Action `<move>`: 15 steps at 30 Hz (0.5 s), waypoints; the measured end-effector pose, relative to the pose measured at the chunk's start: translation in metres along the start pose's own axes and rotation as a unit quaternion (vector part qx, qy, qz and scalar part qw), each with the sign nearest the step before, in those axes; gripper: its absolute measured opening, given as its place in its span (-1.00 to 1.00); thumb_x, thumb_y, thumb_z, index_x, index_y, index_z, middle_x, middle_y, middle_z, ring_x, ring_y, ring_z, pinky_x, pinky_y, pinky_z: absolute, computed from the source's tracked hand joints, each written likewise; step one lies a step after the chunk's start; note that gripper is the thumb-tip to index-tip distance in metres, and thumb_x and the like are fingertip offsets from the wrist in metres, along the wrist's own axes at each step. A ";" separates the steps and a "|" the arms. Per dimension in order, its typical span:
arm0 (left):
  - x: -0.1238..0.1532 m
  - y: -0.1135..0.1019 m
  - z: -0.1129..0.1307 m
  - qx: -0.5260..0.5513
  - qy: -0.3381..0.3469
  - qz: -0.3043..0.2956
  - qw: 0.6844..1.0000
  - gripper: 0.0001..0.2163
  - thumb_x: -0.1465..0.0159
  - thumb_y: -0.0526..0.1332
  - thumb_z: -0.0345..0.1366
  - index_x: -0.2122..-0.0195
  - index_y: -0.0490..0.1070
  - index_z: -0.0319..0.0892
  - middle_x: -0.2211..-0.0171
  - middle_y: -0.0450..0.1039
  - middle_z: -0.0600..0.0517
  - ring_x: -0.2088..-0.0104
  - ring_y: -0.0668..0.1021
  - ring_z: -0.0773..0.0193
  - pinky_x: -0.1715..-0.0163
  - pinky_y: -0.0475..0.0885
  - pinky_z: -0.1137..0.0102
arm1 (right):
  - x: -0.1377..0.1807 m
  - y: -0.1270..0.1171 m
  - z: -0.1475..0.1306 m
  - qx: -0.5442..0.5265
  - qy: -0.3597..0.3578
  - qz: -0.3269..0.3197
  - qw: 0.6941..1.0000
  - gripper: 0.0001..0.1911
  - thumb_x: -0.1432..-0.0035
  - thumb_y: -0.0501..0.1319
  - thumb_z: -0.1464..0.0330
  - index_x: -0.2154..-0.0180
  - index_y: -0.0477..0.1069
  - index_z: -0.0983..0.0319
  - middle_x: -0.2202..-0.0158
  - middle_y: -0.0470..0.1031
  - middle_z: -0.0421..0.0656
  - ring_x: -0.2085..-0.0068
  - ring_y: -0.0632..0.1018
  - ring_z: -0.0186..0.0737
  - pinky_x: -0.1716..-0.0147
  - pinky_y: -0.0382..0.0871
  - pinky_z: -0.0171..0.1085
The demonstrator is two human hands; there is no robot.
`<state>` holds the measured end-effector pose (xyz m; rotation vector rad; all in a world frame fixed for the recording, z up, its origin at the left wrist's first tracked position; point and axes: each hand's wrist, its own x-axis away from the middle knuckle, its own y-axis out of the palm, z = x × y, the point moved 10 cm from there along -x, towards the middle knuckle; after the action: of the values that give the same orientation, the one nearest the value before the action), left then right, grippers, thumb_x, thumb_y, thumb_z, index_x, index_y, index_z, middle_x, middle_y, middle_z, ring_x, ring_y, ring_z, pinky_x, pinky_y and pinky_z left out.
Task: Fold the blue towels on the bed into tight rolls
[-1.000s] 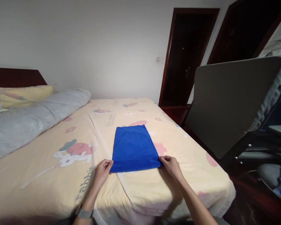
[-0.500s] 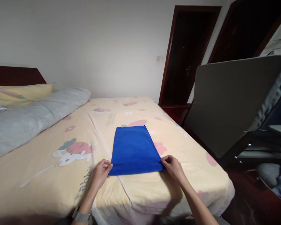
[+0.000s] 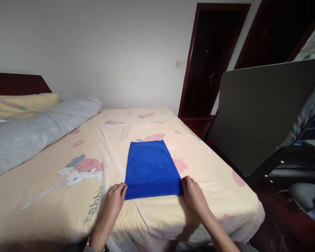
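Note:
A blue cloth (image 3: 152,162) lies flat on the bed, its near edge turned over into a narrow band. My left hand (image 3: 114,199) pinches the near left corner of the cloth, fingers curled and pressed together. At the opposite end of the folded band, my right hand (image 3: 193,192) grips the near right corner. The fingertips of both hands are partly hidden by the backs of the hands. Beneath the cloth is a yellow bedsheet (image 3: 212,182) printed with rabbits and carrots.
A rolled grey quilt (image 3: 47,122) and a yellow pillow (image 3: 28,105) lie on the left side. Right of the bed stands a large grey tilted panel (image 3: 259,115). A dark door (image 3: 203,66) is set in the far wall.
Both hands have rolled forward over the cloth's near corners, backs now turned further up. The folded band at the near edge looks wider and flatter.

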<state>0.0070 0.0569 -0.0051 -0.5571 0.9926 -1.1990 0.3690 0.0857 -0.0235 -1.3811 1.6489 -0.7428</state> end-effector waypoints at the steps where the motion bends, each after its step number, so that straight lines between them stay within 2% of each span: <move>1: 0.001 -0.002 0.005 -0.027 0.034 0.013 0.999 -0.79 -0.38 0.07 -0.26 0.22 0.51 -0.12 0.25 0.59 -0.09 0.23 0.62 0.09 0.15 0.49 0.25 | 0.000 -0.002 -0.003 0.031 -0.011 0.007 0.999 -0.72 -0.38 -0.09 0.42 0.17 0.39 0.24 0.24 0.53 0.03 0.22 0.54 0.02 0.23 0.35 -0.16; 4: 0.004 -0.011 0.021 -0.050 0.118 0.043 0.991 -0.77 -0.41 0.08 -0.24 0.12 0.53 -0.11 0.13 0.57 -0.10 0.09 0.59 0.06 -0.01 0.47 0.17 | -0.001 -0.015 -0.015 0.075 -0.059 0.040 0.995 -0.70 -0.36 -0.06 0.44 0.16 0.45 0.27 0.16 0.51 0.10 0.17 0.52 0.10 0.14 0.38 -0.05; 6: 0.007 -0.018 0.030 -0.051 0.155 0.053 0.985 -0.76 -0.43 0.08 -0.23 0.08 0.54 -0.11 0.09 0.57 -0.10 0.02 0.57 0.07 -0.07 0.45 0.16 | -0.001 -0.027 -0.024 0.043 -0.102 0.062 0.992 -0.70 -0.36 -0.03 0.43 0.13 0.48 0.26 0.07 0.49 0.10 0.09 0.51 0.11 0.06 0.39 -0.02; 8: 0.010 -0.022 0.037 -0.048 0.179 0.041 0.982 -0.77 -0.43 0.11 -0.21 0.05 0.54 -0.09 0.06 0.57 -0.09 -0.02 0.56 0.08 -0.09 0.45 0.18 | 0.001 -0.036 -0.032 -0.012 -0.150 0.055 0.987 -0.71 -0.35 0.01 0.40 0.08 0.48 0.24 -0.01 0.47 0.07 -0.01 0.49 0.08 -0.03 0.39 -0.02; 10: 0.013 -0.020 0.039 -0.051 0.192 0.002 0.980 -0.75 -0.38 0.20 -0.15 -0.02 0.53 -0.03 -0.02 0.55 -0.07 -0.07 0.55 0.06 -0.11 0.46 0.18 | 0.004 -0.034 -0.037 -0.054 -0.196 0.003 0.979 -0.67 -0.27 0.08 0.42 -0.02 0.46 0.19 -0.08 0.44 0.02 -0.10 0.46 0.03 -0.12 0.37 -0.04; 12: 0.014 -0.016 0.034 -0.053 0.187 -0.042 0.980 -0.66 -0.29 0.30 -0.14 -0.09 0.50 0.03 -0.08 0.53 -0.03 -0.11 0.54 0.04 -0.12 0.47 0.16 | 0.008 -0.023 -0.036 -0.073 -0.219 -0.068 0.971 -0.49 -0.14 0.15 0.47 -0.15 0.40 0.16 -0.15 0.42 -0.02 -0.14 0.46 0.00 -0.17 0.35 -0.05; 15: 0.012 -0.010 0.017 -0.034 0.159 -0.088 0.983 -0.61 -0.24 0.27 -0.31 -0.11 0.50 0.01 -0.12 0.53 -0.01 -0.11 0.56 0.08 -0.15 0.47 0.22 | 0.008 -0.008 -0.024 -0.088 -0.214 -0.121 0.965 -0.34 -0.03 0.16 0.51 -0.22 0.37 0.17 -0.18 0.42 -0.02 -0.16 0.47 0.01 -0.18 0.36 -0.06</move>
<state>0.0170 0.0404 0.0076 -0.5259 1.2790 -1.4463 0.3514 0.0746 -0.0068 -1.7511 1.2402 -0.3966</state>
